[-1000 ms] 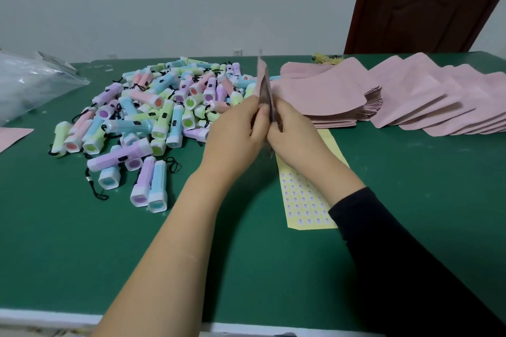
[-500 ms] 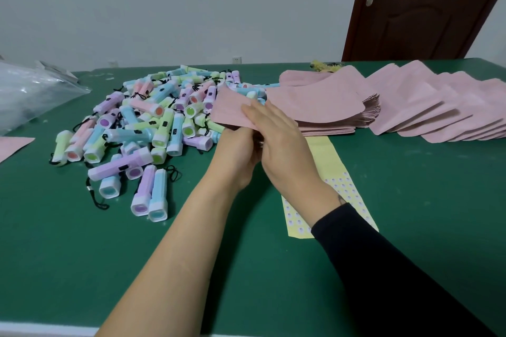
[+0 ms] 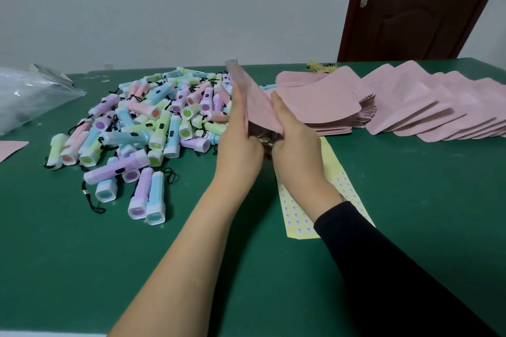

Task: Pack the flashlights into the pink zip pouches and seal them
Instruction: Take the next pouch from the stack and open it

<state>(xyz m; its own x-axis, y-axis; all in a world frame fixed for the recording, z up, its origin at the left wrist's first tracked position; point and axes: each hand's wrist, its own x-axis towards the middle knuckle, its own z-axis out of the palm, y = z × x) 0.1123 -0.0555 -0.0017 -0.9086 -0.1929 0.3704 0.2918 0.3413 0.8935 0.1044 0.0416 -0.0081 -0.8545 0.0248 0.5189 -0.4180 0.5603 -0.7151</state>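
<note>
While your left hand (image 3: 241, 142) and right hand (image 3: 296, 145) both pinch pink zip pouch (image 3: 256, 102), step looks like spreading mouth; next, free one hand; reach flashlight pile (image 3: 164, 117).

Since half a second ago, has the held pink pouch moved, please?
Yes. The pouch has swung up off the flashlight pile and stands steeply on edge beside the pouch stack.

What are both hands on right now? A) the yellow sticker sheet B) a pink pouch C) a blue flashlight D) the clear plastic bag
B: the left hand and right hand both hold the pink pouch up between them, above the green table; the flashlights lie in their pile to the left.
</note>
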